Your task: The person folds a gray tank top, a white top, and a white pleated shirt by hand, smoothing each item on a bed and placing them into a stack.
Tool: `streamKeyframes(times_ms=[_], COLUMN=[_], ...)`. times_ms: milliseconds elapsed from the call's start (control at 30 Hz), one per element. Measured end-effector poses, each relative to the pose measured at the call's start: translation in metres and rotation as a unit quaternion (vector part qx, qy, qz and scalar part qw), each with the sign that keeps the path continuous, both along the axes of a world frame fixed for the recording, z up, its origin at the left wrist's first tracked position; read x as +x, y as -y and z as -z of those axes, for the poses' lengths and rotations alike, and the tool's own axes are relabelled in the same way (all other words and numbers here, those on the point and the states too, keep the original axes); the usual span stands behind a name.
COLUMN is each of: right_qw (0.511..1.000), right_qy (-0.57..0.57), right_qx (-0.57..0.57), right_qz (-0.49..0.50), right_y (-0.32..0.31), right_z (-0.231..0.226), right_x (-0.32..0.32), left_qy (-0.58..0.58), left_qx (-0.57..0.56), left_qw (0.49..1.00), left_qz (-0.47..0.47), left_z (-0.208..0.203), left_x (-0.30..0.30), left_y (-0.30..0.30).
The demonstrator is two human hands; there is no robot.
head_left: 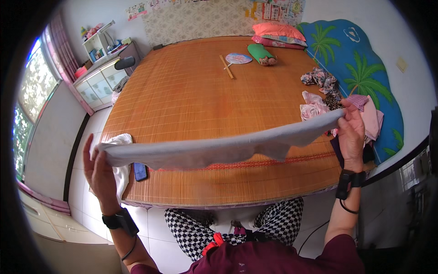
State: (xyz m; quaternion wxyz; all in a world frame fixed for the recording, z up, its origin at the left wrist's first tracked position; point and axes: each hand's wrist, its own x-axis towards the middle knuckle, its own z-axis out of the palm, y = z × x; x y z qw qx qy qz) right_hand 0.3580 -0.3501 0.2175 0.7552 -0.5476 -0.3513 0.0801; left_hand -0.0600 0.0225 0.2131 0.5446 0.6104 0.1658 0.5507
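Observation:
A light grey piece of cloth [214, 153] is stretched between my hands in a long narrow band above the near part of the bed. Its upper edge runs fairly straight, while the lower edge hangs uneven. My left hand [99, 172] is closed on the left end, with some fingers raised. Higher up on the right, my right hand [351, 133] pinches the other end. What kind of garment or cloth it is, I cannot tell. Under its left end lies a white cloth [121, 178] at the bed's edge, beside a dark blue phone-like object [140, 171].
A woven mat [191, 91] covers the bed. Rumpled clothes [319, 82] and folded pink cloth [373, 119] lie along the right side. Farther back are a hand fan [238, 58], a stick [226, 67], a green bolster [261, 54] and stacked pillows [278, 31]. A cabinet [102, 78] stands at left.

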Motion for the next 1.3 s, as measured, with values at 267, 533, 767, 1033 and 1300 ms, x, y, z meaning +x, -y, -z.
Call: streamKeyframes(times_ms=[267, 533, 767, 1033, 1300], right_qw=[0.991, 0.992, 0.988, 0.973, 0.936], right_qy=[-0.001, 0.077, 0.105, -0.006, -0.097], right_qx=[-0.126, -0.005, 0.014, -0.220, -0.328], right_qz=[0.045, 0.100, 0.108, 0.064, 0.082], right_y=[-0.076, -0.130, -0.097, -0.021, 0.021], right_z=[0.071, 0.011, 0.034, 0.274, 0.328], right_x=[0.077, 0.131, 0.083, 0.052, 0.012], left_qy=[-0.111, -0.041, -0.041, -0.201, -0.239], left_qx=[-0.080, -0.071, -0.038, -0.062, -0.189], left_qw=[0.989, 0.994, 0.995, 0.976, 0.951], left_qz=[-0.063, -0.075, -0.078, -0.052, -0.057], left_z=[0.056, 0.027, 0.047, 0.271, 0.320], left_x=[0.061, 0.094, 0.062, 0.001, -0.051], left_y=[-0.082, -0.139, -0.064, 0.003, 0.062])
